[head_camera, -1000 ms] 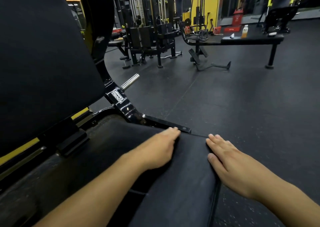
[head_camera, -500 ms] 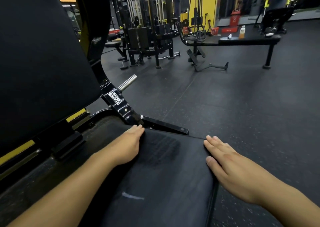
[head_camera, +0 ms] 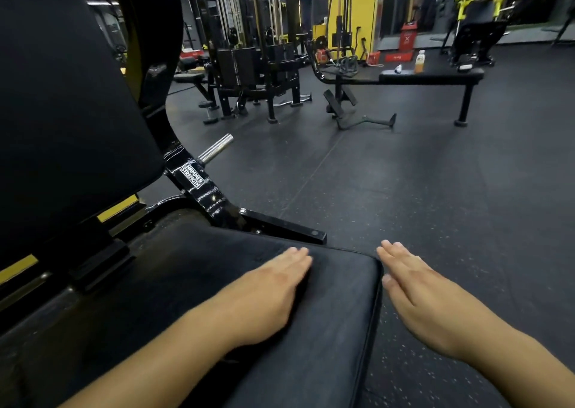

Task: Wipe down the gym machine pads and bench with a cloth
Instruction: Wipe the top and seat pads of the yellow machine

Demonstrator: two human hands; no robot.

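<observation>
Flat left hand (head_camera: pixel 267 286) on seat pad (head_camera: pixel 336 330), right hand (head_camera: pixel 420 295) off its edge

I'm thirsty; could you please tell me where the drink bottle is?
In the head view, upper right: the bottle stands on the far flat bench.

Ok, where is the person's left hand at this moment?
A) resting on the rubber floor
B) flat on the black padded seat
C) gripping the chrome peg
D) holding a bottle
B: the left hand lies palm down with straight fingers on the black padded seat, away from the chrome peg.
</observation>
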